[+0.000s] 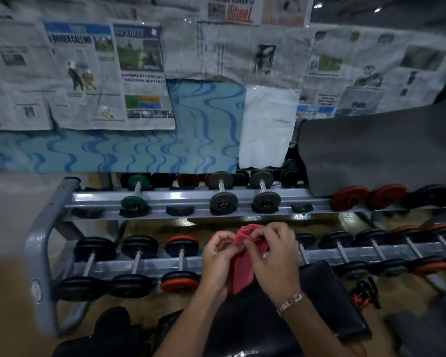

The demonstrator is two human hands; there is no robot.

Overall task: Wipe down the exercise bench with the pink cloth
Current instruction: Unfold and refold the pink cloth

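Both my hands hold the pink cloth (242, 266) in front of me, above the black padded exercise bench (327, 300). My left hand (218, 258) pinches the cloth's left edge. My right hand (273, 253), with a bracelet on its wrist, grips the top right of the cloth. The cloth hangs bunched between the two hands, its lower end close to the bench pad. The bench runs from the bottom centre toward the rack, and my forearms hide part of it.
A grey two-tier dumbbell rack (40, 243) stands right behind the bench, with several black, red and green dumbbells (180, 264). A grey mat (376, 153) leans at the right. Newspapers cover the wall (88, 73). Orange-black gear (363, 295) lies on the floor at right.
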